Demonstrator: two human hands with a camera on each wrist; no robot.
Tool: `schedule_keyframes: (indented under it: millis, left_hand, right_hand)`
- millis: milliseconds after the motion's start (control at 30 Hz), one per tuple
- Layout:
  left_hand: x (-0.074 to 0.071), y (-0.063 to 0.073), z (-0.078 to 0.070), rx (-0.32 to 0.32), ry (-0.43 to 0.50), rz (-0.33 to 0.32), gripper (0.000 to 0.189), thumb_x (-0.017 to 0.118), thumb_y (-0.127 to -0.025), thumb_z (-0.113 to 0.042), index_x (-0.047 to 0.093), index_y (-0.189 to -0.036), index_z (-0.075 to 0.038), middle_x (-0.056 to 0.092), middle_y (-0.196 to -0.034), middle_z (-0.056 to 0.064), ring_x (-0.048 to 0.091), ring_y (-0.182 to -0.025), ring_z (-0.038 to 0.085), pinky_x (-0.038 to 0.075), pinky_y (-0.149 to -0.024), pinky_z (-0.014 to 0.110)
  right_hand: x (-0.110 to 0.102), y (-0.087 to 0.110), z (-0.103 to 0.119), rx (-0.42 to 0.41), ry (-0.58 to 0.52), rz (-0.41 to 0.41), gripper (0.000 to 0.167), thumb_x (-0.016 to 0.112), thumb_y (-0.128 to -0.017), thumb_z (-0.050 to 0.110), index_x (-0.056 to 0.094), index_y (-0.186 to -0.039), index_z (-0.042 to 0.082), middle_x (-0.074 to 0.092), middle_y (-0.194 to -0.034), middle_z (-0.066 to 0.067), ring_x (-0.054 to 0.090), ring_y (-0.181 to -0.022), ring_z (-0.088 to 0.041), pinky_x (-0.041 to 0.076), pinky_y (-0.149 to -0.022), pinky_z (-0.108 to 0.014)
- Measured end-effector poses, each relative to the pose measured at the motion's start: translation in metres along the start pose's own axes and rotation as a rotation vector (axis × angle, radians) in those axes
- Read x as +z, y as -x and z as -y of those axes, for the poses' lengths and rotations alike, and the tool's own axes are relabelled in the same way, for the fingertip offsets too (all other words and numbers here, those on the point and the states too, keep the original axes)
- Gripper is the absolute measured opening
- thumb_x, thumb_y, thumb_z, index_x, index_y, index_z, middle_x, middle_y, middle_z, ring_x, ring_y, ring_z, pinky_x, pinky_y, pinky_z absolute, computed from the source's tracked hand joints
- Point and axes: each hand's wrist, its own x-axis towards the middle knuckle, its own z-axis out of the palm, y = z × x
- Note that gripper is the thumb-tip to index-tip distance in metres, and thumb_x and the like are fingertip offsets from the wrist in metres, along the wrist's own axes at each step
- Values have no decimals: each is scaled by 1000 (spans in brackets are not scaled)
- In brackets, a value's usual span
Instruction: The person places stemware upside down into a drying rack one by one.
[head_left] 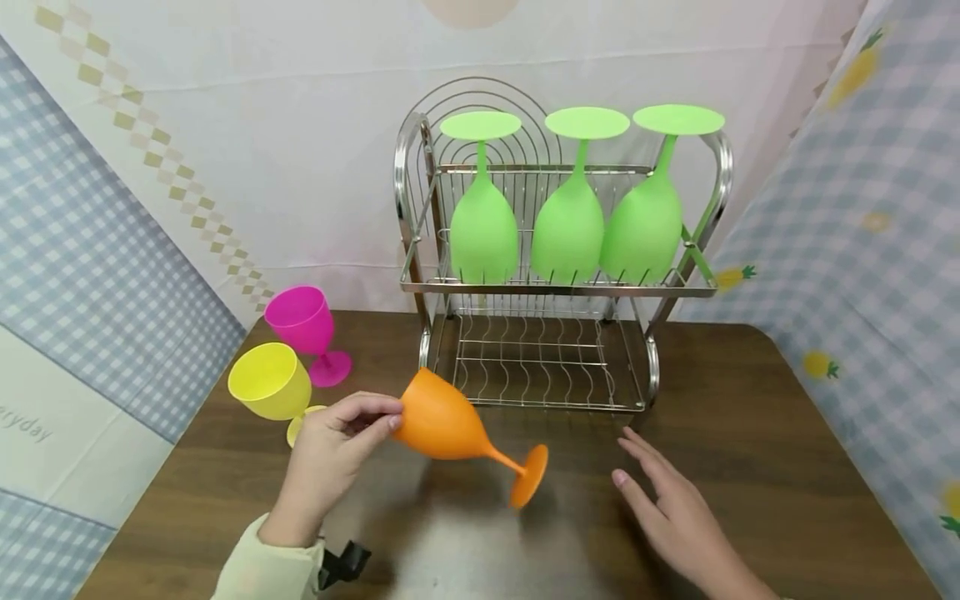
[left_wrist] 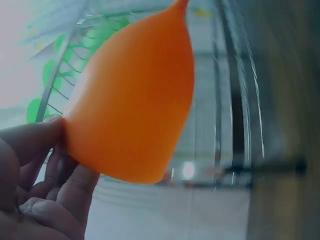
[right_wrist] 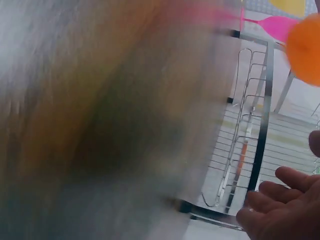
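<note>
Left sleeve pale cream; black angular attachment beside cuff.

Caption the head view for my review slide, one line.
The left hand holds an orange goblet near its rim, the right hand empty, before a metal rack holding three upside-down green goblets.
</note>
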Motion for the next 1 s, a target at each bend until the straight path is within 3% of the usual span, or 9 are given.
schedule_keyframes:
  millis: [67,167,300,400,500,600,733,867,1000]
  left_hand:
    - [8,1,1,-63,146,-41,14,74,-86,5,74,-100,5,74,-93,4,70,-82,11,60,-75,25]
    - [24,2,3,-160,405,-98,14,72,-86,9,76,-97,1,75,-92,3,69,-81,12,60,-76,25]
    - [50,4,9,-242,719,-109,26,68,-88,11,78,-93,-12,74,-92,2,69,-82,11,60,-78,25]
    - [71,7,13,-289,870,-77,25,67,-90,9,77,-94,-14,73,-94,2,69,-83,11,60,-78,25]
    - [89,10,15,-348,981,-52,22,66,-92,7,76,-94,-13,72,-95,2,69,-82,11,59,-76,23]
    - [103,13,15,-408,1071,-38,21,64,-94,6,76,-93,-12,70,-94,2,69,-80,11,59,-75,21]
    - [115,15,15,-476,1141,-23,20,62,-96,4,75,-93,-12,69,-95,2,68,-81,12,59,-76,21]
    - [120,16,16,-525,1181,-21,19,60,-97,2,73,-94,-12,68,-96,2,67,-83,13,59,-78,22]
    - [123,17,17,-546,1191,-32,19,60,-98,2,72,-95,-11,67,-98,3,67,-85,13,59,-80,22]
  right_hand:
    - [8,-1,0,13,-43,-22,45,58,-103,26,53,-143,5,43,-155,-10,47,-135,-42,39,-104,-66]
    - [23,-4,6,46,-153,-55,42,63,-100,22,56,-140,8,51,-149,-9,51,-132,-35,42,-106,-57]
    - [41,-11,22,69,-503,-85,50,74,-91,7,57,-137,1,57,-142,-12,57,-126,-19,48,-102,-33]
    - [49,-16,37,0,-819,-100,63,73,-84,-10,46,-141,-11,58,-142,-11,57,-126,-11,46,-103,-26]
    - [50,-22,49,-88,-1001,-117,74,70,-80,-20,35,-145,-16,57,-142,-3,55,-129,-10,45,-106,-27]
    - [49,-26,53,-160,-1059,-122,79,72,-80,-18,32,-148,-13,54,-146,-3,53,-132,-13,45,-106,-26]
    - [45,-28,50,-207,-1037,-124,78,75,-80,-14,37,-148,-9,51,-148,-13,54,-131,-17,44,-107,-26]
    - [43,-26,49,-202,-1006,-124,75,75,-80,-14,41,-147,-7,55,-143,-17,55,-129,-19,44,-109,-28]
    - [44,-27,52,-194,-998,-154,76,77,-79,-14,42,-146,-8,57,-141,-12,57,-127,-18,45,-107,-28]
